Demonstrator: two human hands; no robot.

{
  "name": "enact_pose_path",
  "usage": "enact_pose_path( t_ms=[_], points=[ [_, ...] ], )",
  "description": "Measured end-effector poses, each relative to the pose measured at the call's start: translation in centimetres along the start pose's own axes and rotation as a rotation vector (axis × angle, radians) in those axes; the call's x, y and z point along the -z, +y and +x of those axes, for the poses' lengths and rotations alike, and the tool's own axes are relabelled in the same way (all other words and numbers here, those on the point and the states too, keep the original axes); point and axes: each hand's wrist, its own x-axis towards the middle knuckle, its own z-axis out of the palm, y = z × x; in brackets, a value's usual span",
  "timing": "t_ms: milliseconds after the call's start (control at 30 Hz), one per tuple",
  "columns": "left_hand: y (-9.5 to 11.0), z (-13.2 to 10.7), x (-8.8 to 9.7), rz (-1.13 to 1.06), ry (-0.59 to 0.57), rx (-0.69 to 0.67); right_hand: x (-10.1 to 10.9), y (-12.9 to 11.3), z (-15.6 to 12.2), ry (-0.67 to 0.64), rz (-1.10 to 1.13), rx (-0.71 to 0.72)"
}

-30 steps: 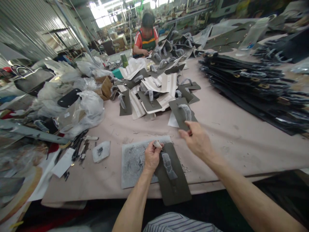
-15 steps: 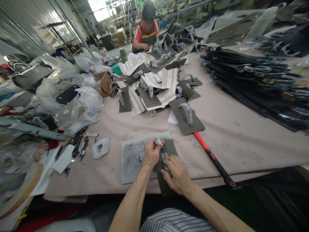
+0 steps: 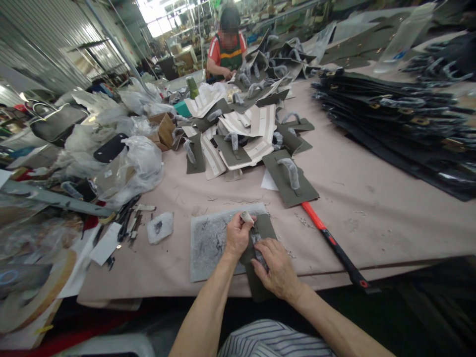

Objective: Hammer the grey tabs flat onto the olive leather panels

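Head view: the hands sit close together, the left hand point(image 3: 237, 236) pinching a small white roll point(image 3: 246, 216), the right hand point(image 3: 277, 270) pressing an olive leather panel point(image 3: 259, 283). The panel's long axis points away from the person, its edge overlapping a gray board point(image 3: 210, 250). A red-handled tool point(image 3: 332, 246) lies to the right.

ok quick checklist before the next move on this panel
1. Left hand has the small whitish piece: ok, pinched in the fingers.
2. Right hand is on the olive panel: ok, resting on it.
3. Panel lies fully on the grey board: not ok, it crosses the board's right edge.
4. Red-and-black handle is apart from the panel: ok, it lies off to the right.
5. Plastic-wrapped strap is lying straight: cannot tell, the hands partly hide it.
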Motion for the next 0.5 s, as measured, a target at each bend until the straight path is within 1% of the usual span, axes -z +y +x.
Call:
enact_pose_path(
  t_ms=[167, 233, 300, 367, 433, 500],
  points=[
    [-0.1, -0.1, -0.2, 0.045, 0.010, -0.021, 0.5, -0.5, 0.2, -0.027, 0.001, 0.000],
    [-0.4, -0.1, -0.3, 0.066, 0.020, -0.033, 1.3, -0.6, 0.4, -0.051, 0.022, 0.006],
    [-0.6, -0.1, -0.4, 0.071, 0.032, -0.042, 2.7, -0.1, 0.5, -0.035, 0.026, -0.004],
    [-0.8, -0.2, -0.5, 0.074, 0.038, -0.050, 4.6, 1.3, 0.3, 0.048, -0.052, -0.062],
    [-0.6, -0.2, -0.5, 0.079, 0.042, -0.061, 6.8, 3.5, -0.3, 0.121, -0.249, -0.179],
    [-0.3, -0.3, -0.5, 0.106, 0.031, -0.079, 9.0, 6.1, -1.2, 0.095, -0.494, -0.344]
  ],
)
